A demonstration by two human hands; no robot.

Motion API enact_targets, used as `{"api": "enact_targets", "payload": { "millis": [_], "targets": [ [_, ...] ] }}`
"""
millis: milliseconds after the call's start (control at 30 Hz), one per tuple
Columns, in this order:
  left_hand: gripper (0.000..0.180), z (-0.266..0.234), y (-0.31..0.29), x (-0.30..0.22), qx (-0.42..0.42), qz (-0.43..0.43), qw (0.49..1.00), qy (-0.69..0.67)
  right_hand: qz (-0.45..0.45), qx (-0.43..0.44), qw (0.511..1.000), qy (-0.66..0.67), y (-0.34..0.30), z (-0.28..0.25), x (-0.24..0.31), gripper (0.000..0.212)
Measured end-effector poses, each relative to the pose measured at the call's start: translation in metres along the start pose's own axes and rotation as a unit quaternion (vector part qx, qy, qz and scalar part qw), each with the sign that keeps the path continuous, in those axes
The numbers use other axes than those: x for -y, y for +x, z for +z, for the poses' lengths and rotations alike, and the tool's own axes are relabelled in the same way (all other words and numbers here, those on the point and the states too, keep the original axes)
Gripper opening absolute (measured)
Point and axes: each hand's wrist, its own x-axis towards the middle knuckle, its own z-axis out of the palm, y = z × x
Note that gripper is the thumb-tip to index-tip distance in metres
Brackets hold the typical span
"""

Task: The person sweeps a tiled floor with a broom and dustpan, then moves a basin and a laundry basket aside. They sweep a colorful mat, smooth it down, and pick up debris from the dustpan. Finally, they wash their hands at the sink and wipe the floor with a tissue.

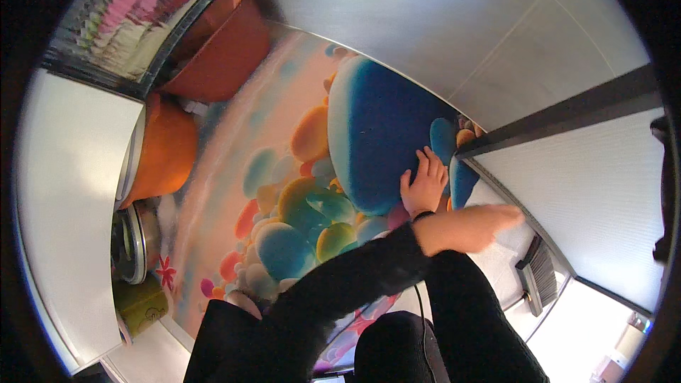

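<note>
My right hand (425, 183) lies palm down on the pebble-printed floor (383, 128), over a large dark blue stone in the print. Its fingers are spread, and a dark cuff shows at the wrist. Crossing above it from the lower left, my left arm reaches to the right. My left hand (464, 230) is closed, with its fingertips towards the lower edge of a pale ribbed panel (567, 177). Whatever it may hold is hidden. A grey-bristled brush (543, 273) lies below the panel, to the right of my left hand.
Along the left stand a white cabinet (78, 206), a reddish-brown tub (230, 57), an orange bucket (167, 149), stacked round containers (138, 241) and a green box (142, 305). Grey tiled wall (440, 21) closes the far side. A thin dark cord (423, 319) hangs near my knees.
</note>
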Motion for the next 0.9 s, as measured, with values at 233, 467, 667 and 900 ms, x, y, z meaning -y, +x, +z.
{"api": "enact_targets", "payload": {
  "millis": [233,467,667,900],
  "targets": [
    [0.022,-0.112,-0.101,0.056,-0.054,-0.319,0.935,0.145,0.016,0.025,0.999,0.031,0.0,0.0,-0.004,0.049],
    [0.05,-0.231,-0.11,0.096,0.132,-0.304,0.87,0.366,0.028,0.013,0.999,0.038,0.007,-0.013,0.006,0.047],
    [0.051,-0.197,-0.047,0.188,0.0,-0.181,0.815,0.551,0.042,0.026,0.998,0.039,0.01,-0.011,0.004,0.045],
    [0.048,-0.156,-0.029,0.238,-0.139,-0.147,0.779,0.593,0.056,0.033,0.997,0.03,0.009,-0.009,0.006,0.045]
  ]
}}
